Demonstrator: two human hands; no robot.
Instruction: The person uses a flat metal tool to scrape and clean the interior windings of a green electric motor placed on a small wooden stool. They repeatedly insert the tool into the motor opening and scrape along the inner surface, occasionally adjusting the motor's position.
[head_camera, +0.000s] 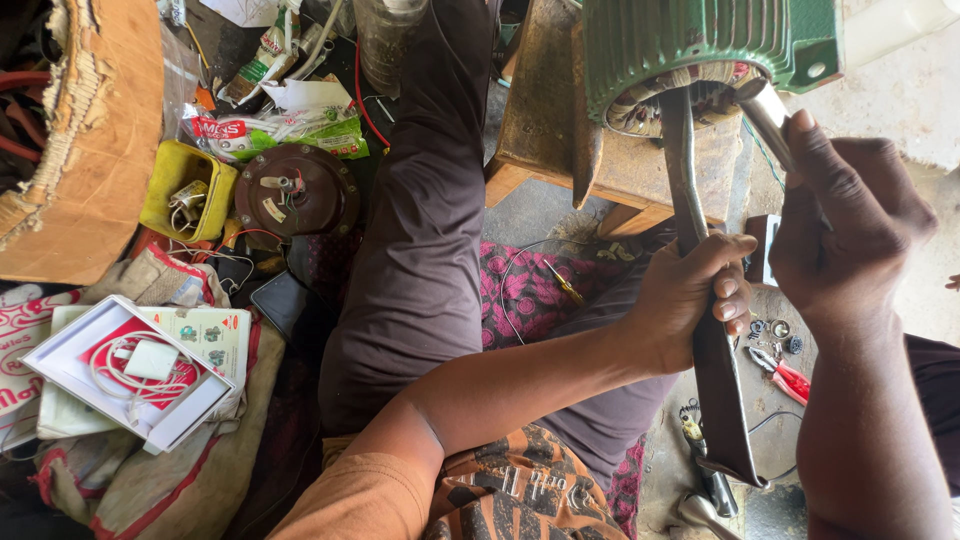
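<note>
Two hands work on the green motor (700, 45) on a wooden block (545, 110). The left hand (690, 300) grips a flat metal bar (700, 300) pushed into the windings. The right hand (845, 235) holds a shiny rod (765, 110) beside it. The copper coils are still inside.

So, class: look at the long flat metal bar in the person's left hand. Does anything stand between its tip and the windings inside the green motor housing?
Nothing visible does. The left hand grips the flat bar, whose tip already reaches the windings at the open mouth of the green motor housing. The right hand holds a metal rod beside it, not across its path.
</note>
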